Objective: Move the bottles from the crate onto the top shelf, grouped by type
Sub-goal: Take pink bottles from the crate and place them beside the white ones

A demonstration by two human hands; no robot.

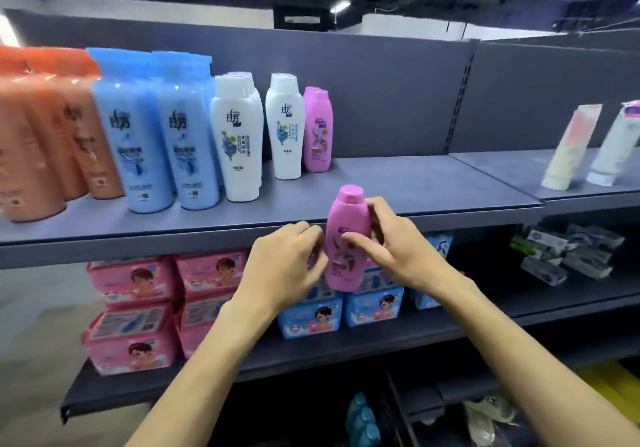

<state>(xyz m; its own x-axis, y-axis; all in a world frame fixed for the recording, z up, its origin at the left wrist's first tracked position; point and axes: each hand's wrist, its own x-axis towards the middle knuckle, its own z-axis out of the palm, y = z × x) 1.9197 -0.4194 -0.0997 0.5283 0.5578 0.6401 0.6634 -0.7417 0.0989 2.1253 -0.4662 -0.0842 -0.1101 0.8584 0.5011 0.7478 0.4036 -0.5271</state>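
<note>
— In front of the top shelf [398, 183], how do we hold the pink bottle [346, 238]?

— Upright, cap up, long axis vertical, label towards us. Our right hand [391, 249] is clamped round its side; our left hand [287, 263] curls against its other side, fingers touching it.

— Any writing?

— Its label is too blurred. The white bottles [239, 138] carry Chinese characters and "REFRESHING".

— Room?

— Bare shelf lies right of the shelved pink bottles [317, 131], up to the front edge.
</note>
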